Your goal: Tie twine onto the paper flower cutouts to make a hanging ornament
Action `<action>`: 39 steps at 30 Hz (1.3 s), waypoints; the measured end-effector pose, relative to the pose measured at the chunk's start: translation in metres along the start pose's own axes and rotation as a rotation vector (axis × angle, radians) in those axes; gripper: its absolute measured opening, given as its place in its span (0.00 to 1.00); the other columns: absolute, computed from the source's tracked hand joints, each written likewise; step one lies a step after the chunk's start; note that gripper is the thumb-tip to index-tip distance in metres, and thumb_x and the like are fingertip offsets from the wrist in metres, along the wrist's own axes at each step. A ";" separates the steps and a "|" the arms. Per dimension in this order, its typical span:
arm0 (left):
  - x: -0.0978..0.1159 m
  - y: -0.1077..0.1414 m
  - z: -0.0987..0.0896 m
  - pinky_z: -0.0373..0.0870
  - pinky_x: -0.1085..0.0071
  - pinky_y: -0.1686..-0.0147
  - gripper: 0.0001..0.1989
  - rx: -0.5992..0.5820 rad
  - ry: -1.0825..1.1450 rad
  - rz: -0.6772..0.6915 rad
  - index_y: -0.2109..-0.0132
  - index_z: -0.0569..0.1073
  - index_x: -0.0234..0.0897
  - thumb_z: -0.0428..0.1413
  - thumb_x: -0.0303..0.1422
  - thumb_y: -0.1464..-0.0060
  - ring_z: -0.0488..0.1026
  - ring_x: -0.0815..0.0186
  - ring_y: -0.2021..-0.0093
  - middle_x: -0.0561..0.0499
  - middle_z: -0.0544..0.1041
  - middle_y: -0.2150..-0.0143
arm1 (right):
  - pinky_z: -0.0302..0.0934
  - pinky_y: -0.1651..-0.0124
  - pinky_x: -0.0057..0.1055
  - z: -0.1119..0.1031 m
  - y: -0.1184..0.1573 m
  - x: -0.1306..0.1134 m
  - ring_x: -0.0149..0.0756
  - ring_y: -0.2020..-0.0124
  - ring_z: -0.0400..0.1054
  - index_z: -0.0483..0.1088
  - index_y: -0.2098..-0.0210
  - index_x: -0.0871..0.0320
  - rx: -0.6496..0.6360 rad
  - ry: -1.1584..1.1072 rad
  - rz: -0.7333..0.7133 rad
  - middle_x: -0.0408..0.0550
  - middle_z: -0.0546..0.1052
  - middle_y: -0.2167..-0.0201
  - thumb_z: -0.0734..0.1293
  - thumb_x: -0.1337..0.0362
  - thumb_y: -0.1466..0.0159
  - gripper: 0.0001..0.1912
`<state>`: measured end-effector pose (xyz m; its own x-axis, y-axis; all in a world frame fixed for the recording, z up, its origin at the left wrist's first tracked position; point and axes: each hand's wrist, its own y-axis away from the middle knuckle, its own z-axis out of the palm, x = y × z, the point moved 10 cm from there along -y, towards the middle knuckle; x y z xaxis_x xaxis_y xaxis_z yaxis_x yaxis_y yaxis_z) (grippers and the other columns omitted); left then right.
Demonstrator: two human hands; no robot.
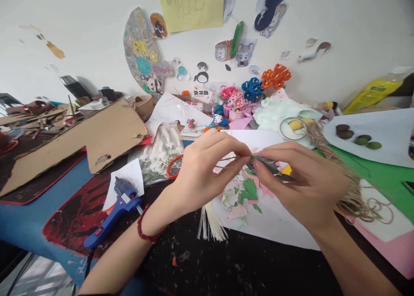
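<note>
Head view: between three and four o'clock from centre, the left hand (203, 162) and right hand (310, 179) pinch a grey piece (271, 164), fingertips nearly together. It looks light, thin and easily creased, best held gently by its edges.

"What is being held?"

"A small grey piece (268, 162) — slim, with darker patches, partly hidden by the right hand (305, 175)."

"How is it placed?"

"Held up in the air, its length running left to right and sloping slightly down toward the right. The right thumb and fingers pinch it; the left hand's (207, 166) fingertips meet at its left end."

"Anything else there?"

"A thin strand (229, 159) behind the left fingers — whether it joins the piece is hidden."
</note>
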<state>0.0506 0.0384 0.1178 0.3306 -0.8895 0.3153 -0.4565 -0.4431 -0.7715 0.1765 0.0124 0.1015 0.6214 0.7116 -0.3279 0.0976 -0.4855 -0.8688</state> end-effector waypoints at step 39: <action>0.038 0.021 -0.006 0.71 0.67 0.69 0.09 0.114 -0.408 0.341 0.55 0.75 0.32 0.59 0.23 0.44 0.74 0.65 0.66 0.46 0.81 0.61 | 0.75 0.64 0.33 -0.015 0.019 -0.042 0.37 0.71 0.77 0.76 0.59 0.58 0.102 0.394 -0.453 0.47 0.83 0.68 0.73 0.76 0.43 0.14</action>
<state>0.0482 -0.0055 0.1168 0.4835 -0.8555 -0.1853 -0.5088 -0.1024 -0.8548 0.1637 -0.0342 0.1043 0.7785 0.5851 0.2273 0.3562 -0.1136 -0.9275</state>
